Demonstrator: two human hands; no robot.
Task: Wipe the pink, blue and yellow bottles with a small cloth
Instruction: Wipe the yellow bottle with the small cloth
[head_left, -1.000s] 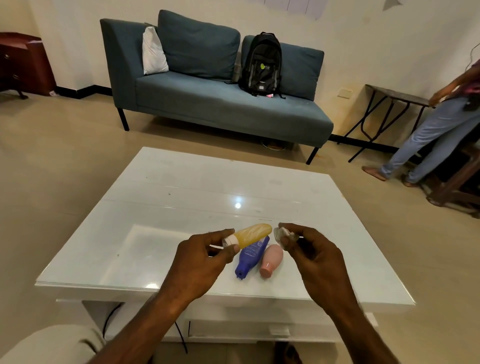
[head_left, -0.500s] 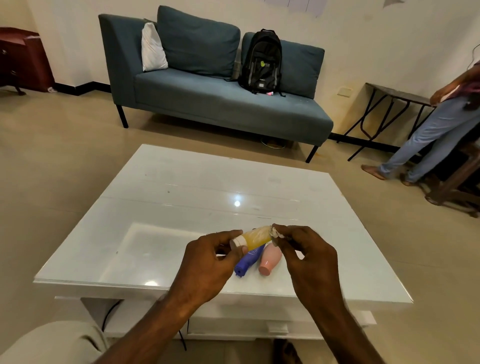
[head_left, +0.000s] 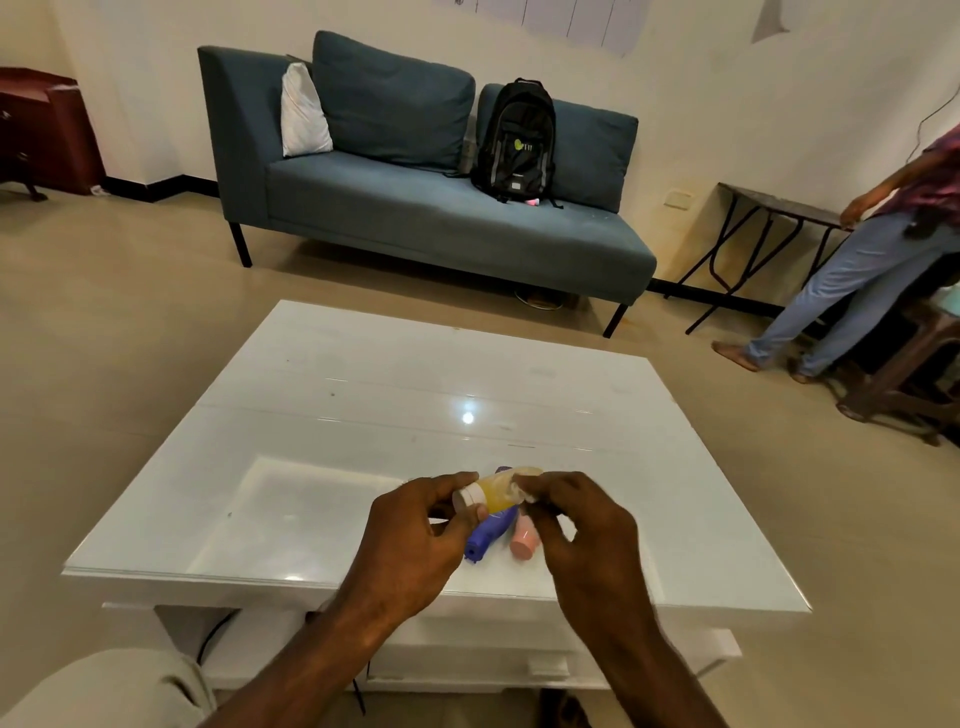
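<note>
yellow bottle (head_left: 496, 492) held level, white cap pointing left

Dim, warm indoor light. An overhead lamp glints as one small bright spot on the glossy white table (head_left: 363, 415). Soft shadow pools under the sofa (head_left: 415, 218). Edges bow outward, and the right hand (head_left: 587, 530) blurs slightly.

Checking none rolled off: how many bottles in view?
3. The left hand holds the yellow plastic bottle, the right hand pressing a pale cloth to it. The blue plastic bottle and pink plastic bottle lie side by side on the glossy white table, partly hidden.
</note>
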